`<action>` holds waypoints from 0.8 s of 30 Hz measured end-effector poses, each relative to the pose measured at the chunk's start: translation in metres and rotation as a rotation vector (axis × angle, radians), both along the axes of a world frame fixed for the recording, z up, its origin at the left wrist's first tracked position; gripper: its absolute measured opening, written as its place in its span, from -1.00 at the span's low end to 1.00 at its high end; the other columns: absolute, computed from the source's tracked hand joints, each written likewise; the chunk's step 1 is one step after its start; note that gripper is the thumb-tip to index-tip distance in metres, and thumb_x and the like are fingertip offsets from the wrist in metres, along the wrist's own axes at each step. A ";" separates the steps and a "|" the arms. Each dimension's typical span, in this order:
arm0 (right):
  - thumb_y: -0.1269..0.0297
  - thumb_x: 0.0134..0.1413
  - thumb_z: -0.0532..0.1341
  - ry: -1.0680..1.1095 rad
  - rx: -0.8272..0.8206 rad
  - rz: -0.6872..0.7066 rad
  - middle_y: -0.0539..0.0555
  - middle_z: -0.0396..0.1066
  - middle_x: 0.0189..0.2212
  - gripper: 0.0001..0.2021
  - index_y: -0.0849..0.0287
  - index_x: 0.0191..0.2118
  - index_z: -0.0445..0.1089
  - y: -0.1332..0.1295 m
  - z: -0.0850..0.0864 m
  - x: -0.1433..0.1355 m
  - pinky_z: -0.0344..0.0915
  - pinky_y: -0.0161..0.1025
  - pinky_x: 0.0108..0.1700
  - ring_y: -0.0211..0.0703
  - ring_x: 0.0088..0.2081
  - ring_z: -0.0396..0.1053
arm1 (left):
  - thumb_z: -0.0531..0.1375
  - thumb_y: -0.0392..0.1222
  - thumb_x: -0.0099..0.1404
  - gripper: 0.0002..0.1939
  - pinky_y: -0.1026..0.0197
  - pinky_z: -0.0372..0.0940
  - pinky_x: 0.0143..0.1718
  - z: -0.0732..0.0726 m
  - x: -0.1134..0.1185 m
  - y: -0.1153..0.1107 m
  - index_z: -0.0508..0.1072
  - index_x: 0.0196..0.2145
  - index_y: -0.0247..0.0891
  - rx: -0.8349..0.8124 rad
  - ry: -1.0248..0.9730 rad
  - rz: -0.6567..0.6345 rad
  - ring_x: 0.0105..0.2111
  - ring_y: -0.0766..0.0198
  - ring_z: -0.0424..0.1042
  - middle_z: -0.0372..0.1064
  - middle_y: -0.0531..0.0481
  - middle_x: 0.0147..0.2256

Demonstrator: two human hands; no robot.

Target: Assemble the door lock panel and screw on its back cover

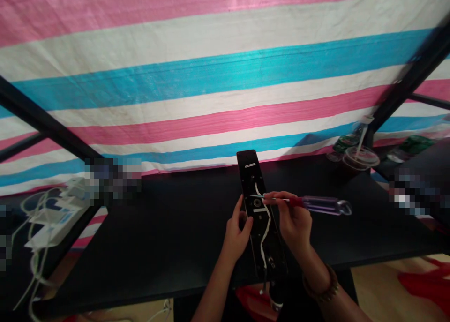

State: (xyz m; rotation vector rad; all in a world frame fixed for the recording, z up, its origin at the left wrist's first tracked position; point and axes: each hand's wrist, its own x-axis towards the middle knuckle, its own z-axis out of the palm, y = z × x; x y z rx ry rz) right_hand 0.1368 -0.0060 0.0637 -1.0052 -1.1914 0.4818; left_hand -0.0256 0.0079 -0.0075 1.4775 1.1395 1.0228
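A long black panel (259,233), perhaps a door lock's casing, lies on the black table with its far end pointing away from me. A white cable (267,226) runs down its face and ends in a small plug beyond the near end. My left hand (238,233) grips the panel's left edge, thumb and fingers bent around it. In my right hand (295,221) is a screwdriver (321,205) with a clear purple handle and a red collar. It is held nearly level, handle to the right, its thin shaft reaching left over the panel. Whether the tip touches anything I cannot tell.
At the back right stand a lidded plastic cup (360,158) with a straw and a clear bottle (342,144). White boxes (58,219) and tangled white cables (38,256) are at the left. A striped sheet (225,78) hangs behind the black table (158,237), between dark frame bars.
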 end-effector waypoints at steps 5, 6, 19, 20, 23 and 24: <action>0.22 0.37 0.14 -0.180 -0.053 -0.004 0.09 0.62 -0.30 -0.84 0.07 -0.21 0.46 0.009 -0.002 -0.004 0.49 -0.10 -0.13 -0.05 -0.25 0.61 | 0.14 -0.01 0.40 -0.25 0.22 0.29 -0.25 0.001 0.000 0.001 0.02 0.43 -0.24 0.010 -0.001 0.009 -0.38 0.27 0.40 0.45 0.05 -0.34; 0.23 0.37 0.14 -0.203 -0.048 -0.006 0.09 0.62 -0.30 -0.84 0.06 -0.21 0.46 0.009 -0.002 -0.004 0.49 -0.09 -0.12 -0.05 -0.25 0.61 | 0.14 -0.01 0.40 -0.25 0.22 0.29 -0.25 0.001 0.000 0.001 0.02 0.43 -0.24 0.013 -0.003 0.011 -0.38 0.27 0.40 0.45 0.05 -0.35; 0.28 0.36 0.14 -0.303 -0.027 -0.003 0.06 0.61 -0.28 -0.83 0.06 -0.25 0.47 0.008 0.009 -0.002 0.46 -0.11 -0.10 -0.06 -0.23 0.60 | 0.17 0.01 0.38 -0.25 0.25 0.26 -0.30 0.001 0.000 0.002 0.07 0.41 -0.24 0.012 -0.011 0.016 -0.43 0.30 0.34 0.36 0.12 -0.43; 0.27 0.36 0.14 -0.287 -0.037 -0.004 0.07 0.61 -0.28 -0.83 0.06 -0.24 0.47 0.007 0.008 -0.002 0.47 -0.11 -0.12 -0.06 -0.24 0.60 | 0.17 0.01 0.38 -0.25 0.25 0.26 -0.30 0.001 0.001 0.002 0.07 0.41 -0.24 0.012 -0.013 0.016 -0.43 0.30 0.35 0.37 0.12 -0.43; 0.23 0.36 0.16 -0.202 -0.060 0.019 0.09 0.62 -0.25 -0.86 0.07 -0.20 0.46 0.004 0.009 -0.004 0.49 -0.12 -0.16 -0.06 -0.26 0.61 | 0.17 0.01 0.38 -0.25 0.23 0.29 -0.28 0.001 0.001 0.001 0.07 0.41 -0.23 0.005 -0.026 0.007 -0.42 0.29 0.39 0.41 0.10 -0.41; 0.22 0.36 0.16 -0.151 -0.064 0.027 0.10 0.62 -0.24 -0.87 0.07 -0.18 0.45 0.003 0.009 -0.005 0.50 -0.12 -0.18 -0.07 -0.27 0.61 | 0.17 0.01 0.38 -0.26 0.22 0.31 -0.25 0.001 0.001 0.001 0.08 0.41 -0.22 0.005 -0.036 0.010 -0.38 0.28 0.43 0.45 0.07 -0.36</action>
